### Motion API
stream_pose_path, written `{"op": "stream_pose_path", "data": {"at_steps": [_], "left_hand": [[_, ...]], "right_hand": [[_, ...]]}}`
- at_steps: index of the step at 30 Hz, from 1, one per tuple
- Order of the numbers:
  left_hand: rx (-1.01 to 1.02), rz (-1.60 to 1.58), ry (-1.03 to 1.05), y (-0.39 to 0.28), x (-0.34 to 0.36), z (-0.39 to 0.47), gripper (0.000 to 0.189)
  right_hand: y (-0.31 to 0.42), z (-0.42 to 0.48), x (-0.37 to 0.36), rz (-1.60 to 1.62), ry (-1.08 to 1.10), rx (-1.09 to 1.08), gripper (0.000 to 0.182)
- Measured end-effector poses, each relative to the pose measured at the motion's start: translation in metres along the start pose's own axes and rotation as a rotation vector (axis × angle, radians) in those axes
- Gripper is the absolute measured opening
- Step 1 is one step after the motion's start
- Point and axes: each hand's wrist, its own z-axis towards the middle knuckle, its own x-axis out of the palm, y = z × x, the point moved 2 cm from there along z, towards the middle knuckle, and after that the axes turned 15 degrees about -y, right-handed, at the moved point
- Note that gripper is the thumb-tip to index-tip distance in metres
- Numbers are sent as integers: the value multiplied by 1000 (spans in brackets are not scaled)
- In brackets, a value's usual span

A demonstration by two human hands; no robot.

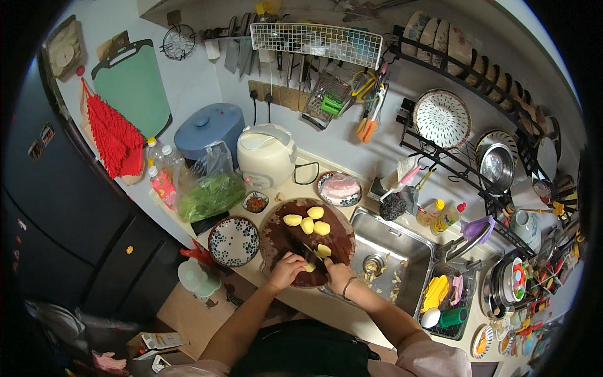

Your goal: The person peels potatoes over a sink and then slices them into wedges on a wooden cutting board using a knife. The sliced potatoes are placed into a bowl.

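Observation:
On a round dark wooden cutting board [343,231] my left hand [286,271] presses a piece of peeled potato [309,267] near the front edge. My right hand [340,278], a bracelet at its wrist, grips a kitchen knife [298,244]. Its dark blade lies beside my left fingers, pointing away toward the upper left. Just right of the blade sits a cut potato piece [323,250]. Farther back on the board lie several peeled potatoes [307,225]. My fingers cover most of the knife's handle and part of the held piece.
Right of the board is a steel sink [405,257] with peelings inside. A patterned bowl [233,241] stands left. Behind are a small dish of chopped food [256,202], a rice cooker [265,153], a plate of wrapped meat [339,188] and bagged greens [212,195].

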Motion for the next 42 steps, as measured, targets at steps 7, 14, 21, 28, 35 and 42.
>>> {"op": "stream_pose_path", "data": {"at_steps": [7, 14, 21, 28, 35, 42], "left_hand": [[4, -9, -47, 10, 4, -8, 9], [-4, -5, -107, 9, 3, -9, 6], [-23, 2, -97, 7, 2, -8, 7], [-5, 7, -128, 7, 4, -8, 5], [87, 63, -289, -34, -53, 24, 10], [131, 157, 199, -58, -74, 72, 47]], "right_hand": [[7, 11, 26, 7, -104, -6, 36], [14, 3, 16, -37, -37, 29, 41], [11, 27, 20, 21, -31, -24, 46], [25, 13, 14, 19, -99, 32, 35], [0, -8, 16, 105, -400, -201, 33], [5, -39, 28, -75, -588, -408, 20]]}}
